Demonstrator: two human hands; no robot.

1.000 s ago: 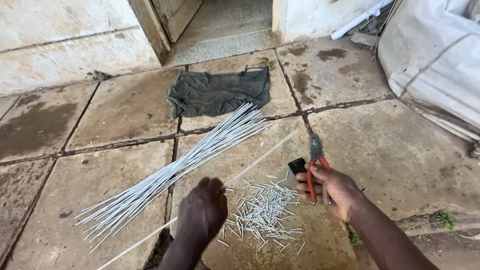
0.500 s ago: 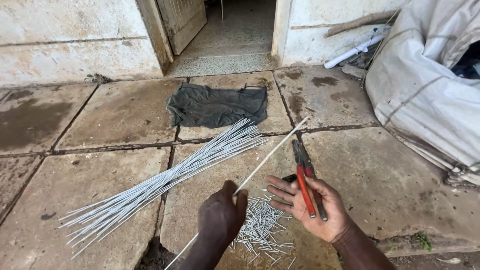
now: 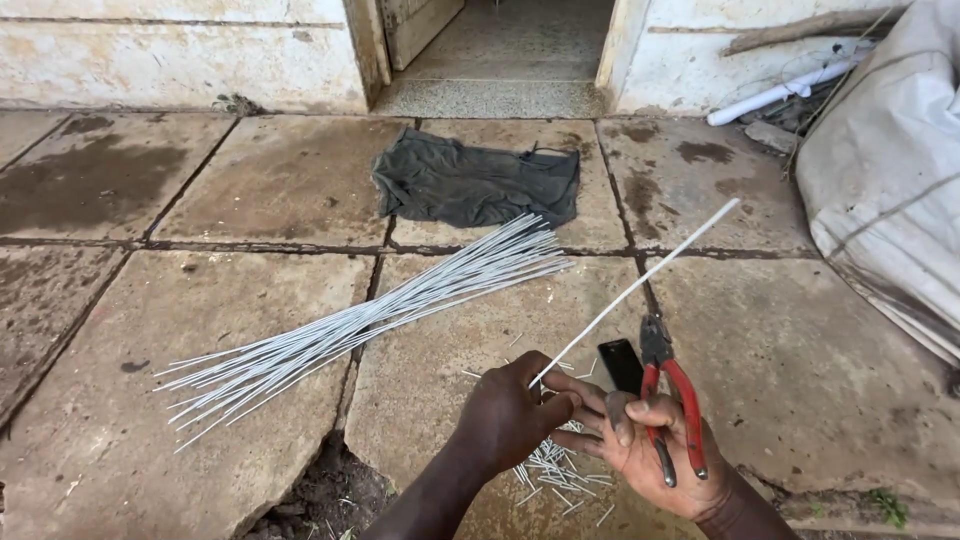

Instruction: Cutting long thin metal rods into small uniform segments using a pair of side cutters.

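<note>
My left hand (image 3: 512, 415) grips one long grey metal rod (image 3: 640, 285) that slants up to the right, its near end hidden in my fist. My right hand (image 3: 650, 450) lies palm up beside it, fingers touching the left hand. In that palm rest red-handled pliers (image 3: 668, 385), jaws pointing away, and a small black rectangular block (image 3: 622, 365). A heap of short cut rod pieces (image 3: 555, 470) lies on the slab under both hands. A fan-shaped bundle of long rods (image 3: 370, 315) lies to the left.
A dark green cloth (image 3: 478, 185) lies on the paving near an open doorway (image 3: 500, 50). A large white sack (image 3: 890, 180) stands at the right, with a white pipe (image 3: 780, 95) behind it. A broken slab edge with bare soil (image 3: 320, 490) is near my left arm.
My left hand has lifted a single rod off the ground and raised it toward the right. My right hand, with the pliers, has turned palm up and come against the left.
</note>
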